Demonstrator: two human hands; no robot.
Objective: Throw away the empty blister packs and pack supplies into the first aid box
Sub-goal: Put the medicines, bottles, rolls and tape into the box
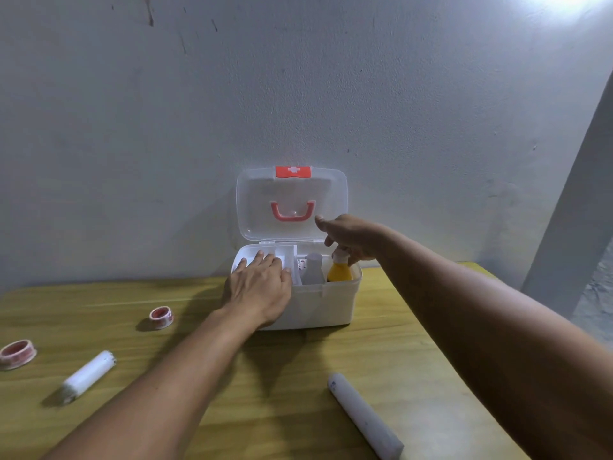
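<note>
The wooden worktop (381,353) carries a white first aid box (318,303) against the wall, its clear lid (292,204) standing open. The left hand (260,287) lies flat, fingers spread, on the box's left tray. The right hand (351,240) pinches the cap of a yellow bottle (339,272) upright in the right compartment — beside a grey bottle (313,268). On the worktop lie two white rolls (88,376) (363,416) and two tape rings (161,316) (16,353).
</note>
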